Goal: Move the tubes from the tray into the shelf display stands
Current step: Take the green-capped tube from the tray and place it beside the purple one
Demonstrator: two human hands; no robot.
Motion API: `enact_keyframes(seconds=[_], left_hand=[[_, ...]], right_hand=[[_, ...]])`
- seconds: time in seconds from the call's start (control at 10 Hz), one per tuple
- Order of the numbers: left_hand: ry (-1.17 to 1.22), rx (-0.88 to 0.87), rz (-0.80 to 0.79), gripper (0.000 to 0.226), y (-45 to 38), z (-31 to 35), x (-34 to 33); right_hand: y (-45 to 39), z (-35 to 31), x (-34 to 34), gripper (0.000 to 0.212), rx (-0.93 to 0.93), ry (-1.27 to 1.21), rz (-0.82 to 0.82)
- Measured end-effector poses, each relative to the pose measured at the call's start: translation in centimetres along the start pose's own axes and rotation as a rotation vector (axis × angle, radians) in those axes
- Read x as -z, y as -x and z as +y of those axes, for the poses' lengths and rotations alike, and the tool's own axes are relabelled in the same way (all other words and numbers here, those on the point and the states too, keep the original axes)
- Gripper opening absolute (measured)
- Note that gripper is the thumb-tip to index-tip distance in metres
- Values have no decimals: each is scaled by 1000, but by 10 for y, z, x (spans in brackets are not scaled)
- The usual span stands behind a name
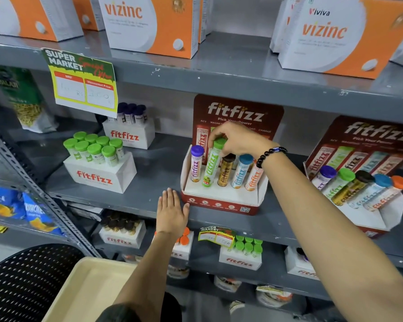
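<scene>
A red and white fitfizz display stand [221,201] sits on the middle grey shelf. It holds a purple-capped tube [196,167], a green-capped tube [211,167], a brown-capped tube [225,173], a blue-capped tube [240,171] and an orange tube [254,180]. My right hand [236,141] grips the green tube by its cap, the tube standing in its slot. My left hand [171,211] lies flat with fingers apart on the shelf edge, just left of the stand. The beige tray [86,291] is at the bottom left, and no tubes show in its visible part.
A second fitfizz stand [368,196] with several tubes stands at the right. White boxes of green-capped tubes [98,168] and dark-capped tubes [129,131] sit at the left. Vizinc boxes [149,24] fill the top shelf. A black perforated chair [26,282] is at bottom left.
</scene>
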State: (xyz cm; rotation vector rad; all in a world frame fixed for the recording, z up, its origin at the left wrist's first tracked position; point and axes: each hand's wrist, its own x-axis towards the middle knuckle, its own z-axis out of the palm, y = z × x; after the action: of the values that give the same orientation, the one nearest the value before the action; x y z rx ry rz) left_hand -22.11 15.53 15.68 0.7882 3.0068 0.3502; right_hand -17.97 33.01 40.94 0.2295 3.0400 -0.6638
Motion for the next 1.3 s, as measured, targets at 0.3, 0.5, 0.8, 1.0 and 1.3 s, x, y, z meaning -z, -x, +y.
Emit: enact_keyframes(seconds=[0.3, 0.5, 0.8, 1.0, 1.3], left_hand=[[15, 1, -20, 63, 1, 1, 3], [5, 6, -24, 63, 2, 3, 5], [2, 20, -30, 65, 1, 2, 3], [1, 18, -31, 64, 0, 1, 2], [3, 17, -48, 64, 1, 2, 4]], right_hand=[[-5, -4, -5, 20, 11, -31, 11], [-6, -4, -17, 23, -11, -56, 52], [-13, 4, -23, 25, -38, -50, 47], [-13, 10, -38, 28, -35, -65, 52], [-10, 14, -41, 36, -37, -110, 52]])
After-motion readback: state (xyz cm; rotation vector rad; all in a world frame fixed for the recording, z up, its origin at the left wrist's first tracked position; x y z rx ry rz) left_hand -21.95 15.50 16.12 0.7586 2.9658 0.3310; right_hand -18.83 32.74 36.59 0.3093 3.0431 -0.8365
